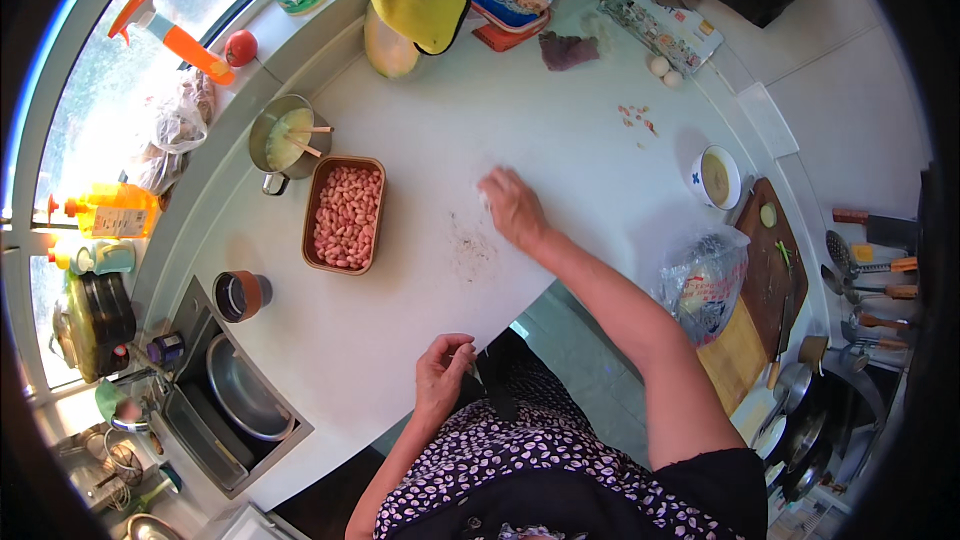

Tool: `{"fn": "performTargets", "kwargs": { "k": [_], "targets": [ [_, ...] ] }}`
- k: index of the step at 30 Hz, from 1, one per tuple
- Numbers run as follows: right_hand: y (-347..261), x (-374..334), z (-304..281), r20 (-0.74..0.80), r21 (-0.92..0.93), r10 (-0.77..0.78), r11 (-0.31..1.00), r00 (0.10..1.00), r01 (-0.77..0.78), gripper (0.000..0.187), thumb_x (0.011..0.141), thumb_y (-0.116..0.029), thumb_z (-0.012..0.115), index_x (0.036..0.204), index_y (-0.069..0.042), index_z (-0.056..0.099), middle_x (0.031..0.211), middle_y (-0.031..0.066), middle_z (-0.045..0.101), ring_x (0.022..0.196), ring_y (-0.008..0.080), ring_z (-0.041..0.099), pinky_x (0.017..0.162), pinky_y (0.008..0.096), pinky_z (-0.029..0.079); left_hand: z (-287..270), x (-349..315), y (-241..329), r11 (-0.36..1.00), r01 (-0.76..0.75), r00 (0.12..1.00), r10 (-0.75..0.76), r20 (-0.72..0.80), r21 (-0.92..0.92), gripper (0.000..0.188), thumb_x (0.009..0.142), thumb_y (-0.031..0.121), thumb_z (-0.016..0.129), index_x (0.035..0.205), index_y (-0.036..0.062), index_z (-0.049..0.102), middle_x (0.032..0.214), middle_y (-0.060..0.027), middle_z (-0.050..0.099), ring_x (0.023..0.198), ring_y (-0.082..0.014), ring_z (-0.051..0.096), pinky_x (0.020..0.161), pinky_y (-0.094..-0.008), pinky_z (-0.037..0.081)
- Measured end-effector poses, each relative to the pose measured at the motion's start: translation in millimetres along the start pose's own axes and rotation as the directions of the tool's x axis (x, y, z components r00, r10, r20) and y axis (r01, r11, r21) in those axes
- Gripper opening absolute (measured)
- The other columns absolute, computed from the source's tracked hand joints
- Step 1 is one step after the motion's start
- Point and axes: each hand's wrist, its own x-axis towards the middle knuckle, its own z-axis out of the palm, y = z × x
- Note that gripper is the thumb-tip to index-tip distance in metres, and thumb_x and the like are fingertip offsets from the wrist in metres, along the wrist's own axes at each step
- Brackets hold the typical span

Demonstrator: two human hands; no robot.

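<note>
My right hand (515,210) reaches over the middle of the white counter (430,120), its fingers bent down close to the surface. A bit of something white shows at its fingertips; the rest is hidden under the hand. Dark crumbs (470,242) lie scattered just left of and below that hand. At the counter's near edge my left hand (442,376) is held with thumb and fingers pressed together; I cannot make out what, if anything, is between them. A brown rectangular pan (310,252) full of pinkish peanuts (346,215) stands left of the right hand.
A metal pot (262,130) with wooden sticks and a dark cup (240,296) stand at left, near the sink (236,475). To the right are a bowl (716,177), a plastic bag (705,285) and cutting boards (768,270) with a knife. Two eggs (665,71) lie far right.
</note>
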Motion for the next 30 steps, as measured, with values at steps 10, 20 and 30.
{"fn": "performTargets", "kwargs": {
  "k": [10,20,30],
  "targets": [
    [68,155,-23,-0.303,0.045,0.039,0.999,0.952,-0.027,0.015,0.077,0.005,0.054,0.088,-0.004,0.060,0.095,0.0177,0.060,0.093,0.0392,0.056,0.079,0.0475,0.047,-5,-1,-13,0.997,0.040,0.999,-0.040,-0.005,0.067,0.016,0.095,0.010,0.061,0.106,-0.0014,0.063,0.094,-0.0056,0.067,0.085,-0.0116,0.064,0.074,-0.0245,0.051],
    [-25,36,14,0.275,0.180,-0.213,0.969,0.937,0.168,0.013,0.081,0.000,0.050,0.087,-0.006,0.061,0.096,0.0154,0.058,0.094,0.0366,0.057,0.082,0.0428,0.050,-1,11,-7,0.999,0.035,0.999,-0.035,-0.012,0.007,0.020,0.095,0.014,0.061,0.109,-0.0008,0.063,0.091,-0.0057,0.068,0.085,-0.0126,0.065,0.077,-0.0261,0.052],
    [80,108,-4,-0.289,-0.016,-0.047,0.999,0.956,0.044,0.013,0.080,0.004,0.047,0.085,-0.004,0.057,0.091,0.0171,0.057,0.088,0.0387,0.054,0.076,0.0470,0.047,-2,15,-6,0.997,0.059,0.997,-0.061,0.045,0.039,0.018,0.095,0.011,0.061,0.107,-0.0009,0.063,0.093,-0.0050,0.067,0.086,-0.0117,0.063,0.076,-0.0245,0.051]
  ]
}}
